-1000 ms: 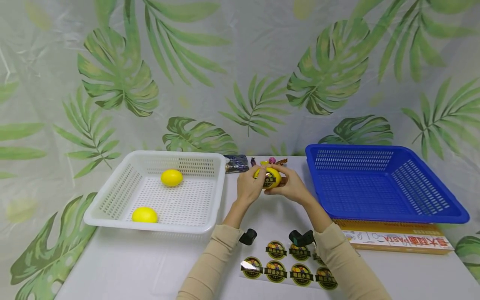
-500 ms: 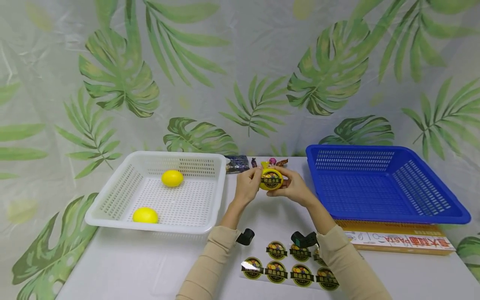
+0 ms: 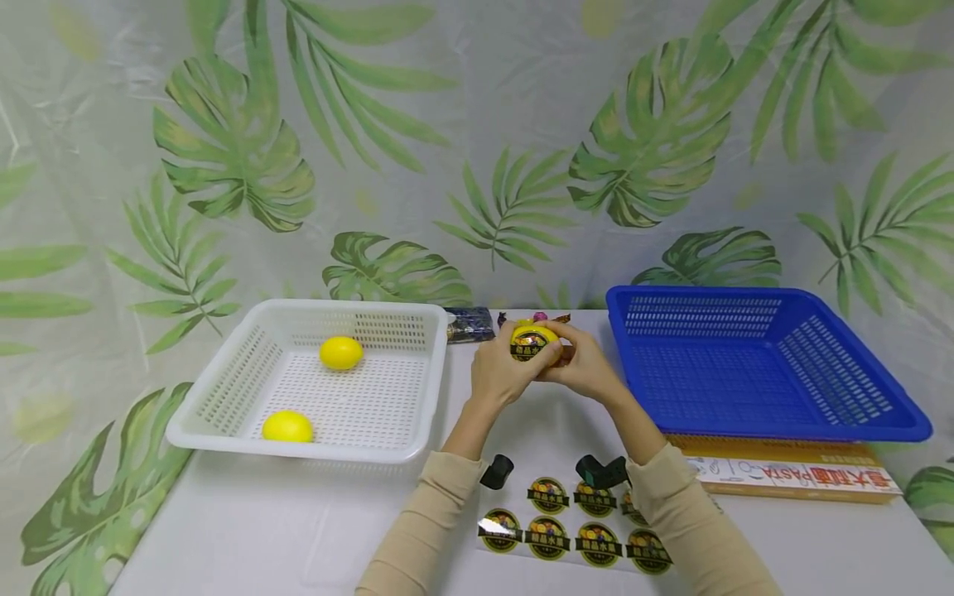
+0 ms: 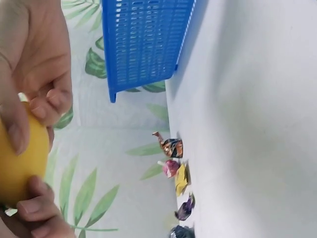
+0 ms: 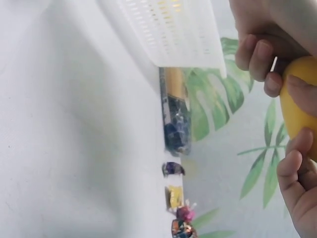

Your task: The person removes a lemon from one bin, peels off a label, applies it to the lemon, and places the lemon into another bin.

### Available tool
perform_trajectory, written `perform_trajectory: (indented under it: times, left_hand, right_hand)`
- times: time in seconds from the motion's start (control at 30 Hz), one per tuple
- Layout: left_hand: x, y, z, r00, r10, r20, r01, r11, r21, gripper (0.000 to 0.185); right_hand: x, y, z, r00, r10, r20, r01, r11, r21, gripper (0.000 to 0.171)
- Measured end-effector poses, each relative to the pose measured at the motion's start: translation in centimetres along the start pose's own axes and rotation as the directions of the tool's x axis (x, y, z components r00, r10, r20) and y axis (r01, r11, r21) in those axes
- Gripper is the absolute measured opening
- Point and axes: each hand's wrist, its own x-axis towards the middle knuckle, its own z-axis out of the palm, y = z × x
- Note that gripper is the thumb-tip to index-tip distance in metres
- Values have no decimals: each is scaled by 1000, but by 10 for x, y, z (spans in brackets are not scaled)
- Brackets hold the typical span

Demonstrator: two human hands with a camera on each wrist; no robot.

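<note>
A yellow lemon is held up over the table between both hands. On its near side sits a round black-and-gold fruit sticker. My left hand grips the lemon from the left, its thumb lying across the sticker's lower right edge. From the right my right hand holds the lemon with curled fingers. Both wrist views show fingers of the two hands around the lemon, close to one another. Nearer on the table lies a clear sheet of stickers, partly covered by the right sleeve.
To the left, a white basket holds two lemons. At right, a blue basket stands over a pasta box. Wrapped candies and a dark plastic packet lie along the table's back.
The lemon first turned its sticker fully toward the head camera, then tipped back. My left thumb has moved right across the sticker's lower part. Both hands stay on the lemon.
</note>
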Motion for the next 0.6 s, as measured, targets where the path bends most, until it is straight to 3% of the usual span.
perform_trajectory:
  times: [0.17, 0.37, 0.5, 0.6]
  left_hand:
    - [0, -3, 8, 994, 41, -99, -45, 998, -40, 56]
    - [-2, -15, 11, 986, 140, -86, -149, 983, -105, 69]
    - [-3, -23, 10, 980, 180, -85, -197, 945, -263, 49]
    - [-5, -27, 9, 984, 151, -97, -177, 903, -391, 34]
  right_hand:
    - [-1, 1, 3, 1000, -4, -26, 3, 1000, -13, 66]
    - [-4, 6, 0, 999, 44, 0, -44, 998, 54, 69]
    - [-5, 7, -5, 996, 83, 33, -86, 991, 102, 72]
    - [-7, 7, -8, 995, 90, 45, -94, 990, 100, 71]
